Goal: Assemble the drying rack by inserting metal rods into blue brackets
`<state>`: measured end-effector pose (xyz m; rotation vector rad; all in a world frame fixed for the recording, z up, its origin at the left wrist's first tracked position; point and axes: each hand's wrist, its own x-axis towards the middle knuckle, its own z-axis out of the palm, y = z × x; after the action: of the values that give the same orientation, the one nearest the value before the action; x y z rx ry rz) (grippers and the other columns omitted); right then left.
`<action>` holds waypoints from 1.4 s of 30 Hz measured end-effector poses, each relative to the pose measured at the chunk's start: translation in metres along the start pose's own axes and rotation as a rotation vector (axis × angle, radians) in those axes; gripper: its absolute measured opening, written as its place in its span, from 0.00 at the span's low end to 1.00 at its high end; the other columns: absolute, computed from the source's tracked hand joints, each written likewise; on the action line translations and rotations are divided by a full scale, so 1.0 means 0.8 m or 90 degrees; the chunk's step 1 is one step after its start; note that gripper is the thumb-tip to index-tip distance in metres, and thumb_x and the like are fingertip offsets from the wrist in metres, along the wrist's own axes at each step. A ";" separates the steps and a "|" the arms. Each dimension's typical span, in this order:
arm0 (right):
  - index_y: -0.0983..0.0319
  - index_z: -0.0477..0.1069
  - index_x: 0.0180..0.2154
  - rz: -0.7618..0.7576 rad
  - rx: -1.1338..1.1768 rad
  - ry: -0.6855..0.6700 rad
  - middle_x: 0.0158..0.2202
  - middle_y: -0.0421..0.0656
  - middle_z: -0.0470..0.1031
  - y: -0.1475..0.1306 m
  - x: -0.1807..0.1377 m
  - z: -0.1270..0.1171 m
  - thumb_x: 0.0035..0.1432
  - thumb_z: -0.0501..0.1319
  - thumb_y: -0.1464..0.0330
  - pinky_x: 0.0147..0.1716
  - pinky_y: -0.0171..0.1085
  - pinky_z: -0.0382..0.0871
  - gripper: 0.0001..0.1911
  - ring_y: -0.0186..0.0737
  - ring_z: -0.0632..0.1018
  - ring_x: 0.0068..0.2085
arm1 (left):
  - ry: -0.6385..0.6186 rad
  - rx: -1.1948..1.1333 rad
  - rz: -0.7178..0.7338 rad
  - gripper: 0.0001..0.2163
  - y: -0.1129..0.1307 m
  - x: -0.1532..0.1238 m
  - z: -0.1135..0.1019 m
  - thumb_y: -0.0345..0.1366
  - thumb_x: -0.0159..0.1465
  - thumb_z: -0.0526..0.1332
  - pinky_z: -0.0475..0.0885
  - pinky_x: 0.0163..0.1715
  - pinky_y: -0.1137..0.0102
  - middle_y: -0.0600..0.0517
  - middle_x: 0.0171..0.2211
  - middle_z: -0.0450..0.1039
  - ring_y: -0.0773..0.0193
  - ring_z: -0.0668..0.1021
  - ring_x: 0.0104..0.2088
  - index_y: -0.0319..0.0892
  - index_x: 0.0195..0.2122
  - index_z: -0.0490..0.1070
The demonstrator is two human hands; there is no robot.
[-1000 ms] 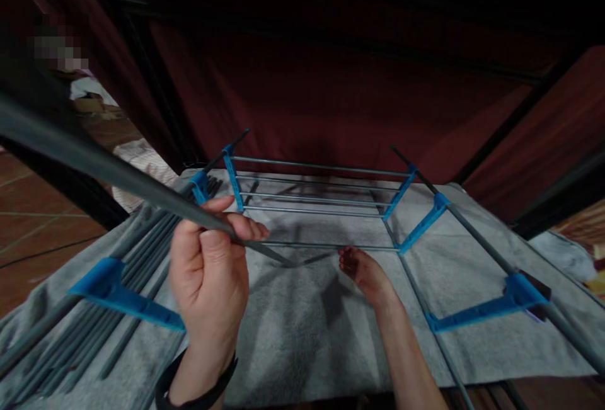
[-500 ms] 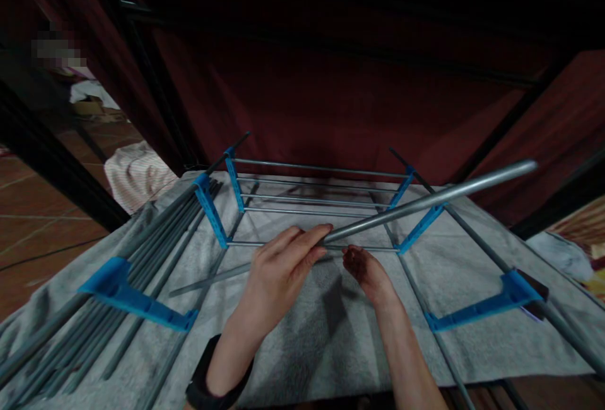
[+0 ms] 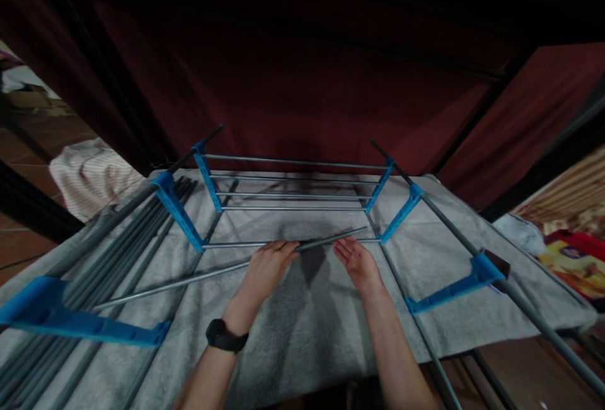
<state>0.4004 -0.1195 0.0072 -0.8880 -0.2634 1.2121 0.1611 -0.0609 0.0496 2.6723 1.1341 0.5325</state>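
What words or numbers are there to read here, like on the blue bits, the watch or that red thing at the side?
No text here can be read.
Blue brackets: plain, no marks show.
Grey rod: plain.
Watch: dark, no digits show.
Red and yellow packet at the right edge: some print, too blurred to read.

Smooth metal rod (image 3: 227, 268), fuzzy cloth (image 3: 302, 322)
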 end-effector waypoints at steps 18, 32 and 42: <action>0.58 0.66 0.24 -0.061 -0.003 0.156 0.24 0.36 0.77 0.003 0.019 -0.032 0.49 0.72 0.70 0.36 0.33 0.79 0.15 0.33 0.79 0.27 | -0.086 -0.011 -0.103 0.14 -0.042 -0.002 0.030 0.32 0.66 0.51 0.69 0.45 0.62 0.47 0.47 0.75 0.52 0.77 0.46 0.46 0.51 0.68; 0.58 0.70 0.30 -0.084 0.029 0.202 0.30 0.38 0.81 -0.003 0.028 -0.041 0.52 0.68 0.74 0.34 0.33 0.79 0.08 0.35 0.82 0.33 | -0.105 -0.101 -0.093 0.14 -0.058 -0.001 0.038 0.34 0.65 0.51 0.69 0.49 0.63 0.46 0.48 0.75 0.54 0.77 0.47 0.45 0.48 0.71; 0.57 0.69 0.29 -0.084 0.052 0.251 0.27 0.35 0.78 -0.009 0.032 -0.062 0.52 0.68 0.73 0.34 0.33 0.79 0.09 0.33 0.79 0.28 | -0.110 -0.085 -0.138 0.11 -0.068 -0.002 0.034 0.34 0.62 0.53 0.69 0.42 0.64 0.49 0.44 0.76 0.54 0.78 0.44 0.46 0.44 0.68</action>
<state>0.4457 -0.1195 -0.0267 -1.0005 0.0446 0.8972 0.1351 -0.0252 0.0073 2.3920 1.2690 0.3200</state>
